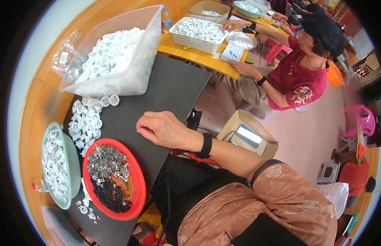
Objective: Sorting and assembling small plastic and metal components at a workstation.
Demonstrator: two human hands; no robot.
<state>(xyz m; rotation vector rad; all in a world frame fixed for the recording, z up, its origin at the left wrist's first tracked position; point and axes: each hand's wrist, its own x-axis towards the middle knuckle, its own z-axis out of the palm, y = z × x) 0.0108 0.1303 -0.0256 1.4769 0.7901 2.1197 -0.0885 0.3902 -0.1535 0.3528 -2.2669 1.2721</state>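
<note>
My right hand (165, 130) hovers over the dark grey tabletop (174, 78), its fingers curled and pressed together; whatever they may hold is too small or hidden. A black band circles that wrist. Nearest to it is a red oval plate (142, 201) bearing a heap of small shiny metal-looking parts (106, 162) and a heap of small black parts (112, 197). Loose white and clear plastic pieces (84, 123) lie in a pile beyond the plate. My left hand is not in view.
A large translucent bin (147, 65) of white plastic pieces stands at the table's far end. A pale green basin (73, 172) of similar pieces sits at the left. At a yellow table (190, 57), a co-worker (299, 69) handles parts beside a white basket (190, 41). A cardboard box (268, 149) lies behind my forearm.
</note>
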